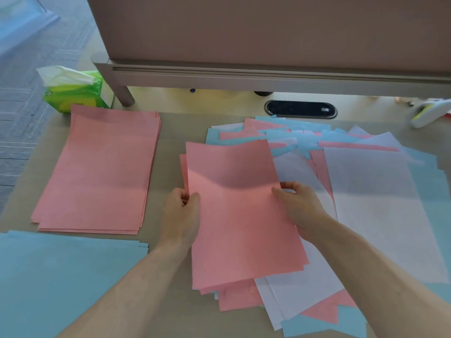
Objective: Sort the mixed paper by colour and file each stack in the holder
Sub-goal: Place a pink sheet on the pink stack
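At centre frame, the left grip (181,211) and right grip (299,206) each pinched an edge of the pink sheets (239,215), probably best kept squared and carried level onto the pink stack (97,172) at upper left.

1. A green tissue pack (73,91) sits at the desk's (170,128) far left corner (one white tissue sticks up).
2. A black oval cable port (301,109) lies below the brown partition (268,28).
3. A white-and-yellow gadget (429,112) rests far right.
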A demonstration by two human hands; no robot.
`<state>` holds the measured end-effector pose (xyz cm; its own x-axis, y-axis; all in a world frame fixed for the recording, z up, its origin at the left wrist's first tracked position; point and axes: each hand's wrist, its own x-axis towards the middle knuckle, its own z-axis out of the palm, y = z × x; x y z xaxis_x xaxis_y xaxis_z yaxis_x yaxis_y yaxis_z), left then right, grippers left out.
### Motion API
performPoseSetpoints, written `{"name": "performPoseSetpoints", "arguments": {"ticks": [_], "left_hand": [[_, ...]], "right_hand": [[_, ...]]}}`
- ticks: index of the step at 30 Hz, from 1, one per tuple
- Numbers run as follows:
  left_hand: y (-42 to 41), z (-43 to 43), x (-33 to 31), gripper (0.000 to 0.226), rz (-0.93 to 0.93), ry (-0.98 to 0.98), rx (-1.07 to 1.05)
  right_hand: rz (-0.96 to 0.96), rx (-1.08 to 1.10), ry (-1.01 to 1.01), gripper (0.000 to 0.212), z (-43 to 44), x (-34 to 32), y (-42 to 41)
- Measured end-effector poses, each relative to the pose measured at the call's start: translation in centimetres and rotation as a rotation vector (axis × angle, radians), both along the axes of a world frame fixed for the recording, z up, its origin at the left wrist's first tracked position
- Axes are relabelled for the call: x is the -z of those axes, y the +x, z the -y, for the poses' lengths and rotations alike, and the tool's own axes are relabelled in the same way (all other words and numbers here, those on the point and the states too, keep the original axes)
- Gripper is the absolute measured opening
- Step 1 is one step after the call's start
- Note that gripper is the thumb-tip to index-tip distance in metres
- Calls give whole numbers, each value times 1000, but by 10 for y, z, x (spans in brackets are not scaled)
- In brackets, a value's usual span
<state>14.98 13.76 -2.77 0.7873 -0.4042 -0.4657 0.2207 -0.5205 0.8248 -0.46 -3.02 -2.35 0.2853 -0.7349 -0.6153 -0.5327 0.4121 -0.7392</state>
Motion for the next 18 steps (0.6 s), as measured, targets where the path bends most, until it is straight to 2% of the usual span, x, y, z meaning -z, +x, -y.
{"name": "performPoseSetpoints", "arguments": {"ticks": [6, 12, 15, 18], "left_hand": [[-1, -2, -4, 3, 9, 34, 24], [32, -14, -27, 50, 37, -35, -24], [80, -34, -47, 24, 103, 39, 88], [144, -61, -59, 18, 226, 85, 97]], "right_hand": [[6, -7, 13, 14, -6, 0, 1], [63, -76, -116, 15, -21, -22, 35], [100, -140, -192, 15, -36, -34, 82], [120, -187, -242, 10, -56, -31, 137]]}}
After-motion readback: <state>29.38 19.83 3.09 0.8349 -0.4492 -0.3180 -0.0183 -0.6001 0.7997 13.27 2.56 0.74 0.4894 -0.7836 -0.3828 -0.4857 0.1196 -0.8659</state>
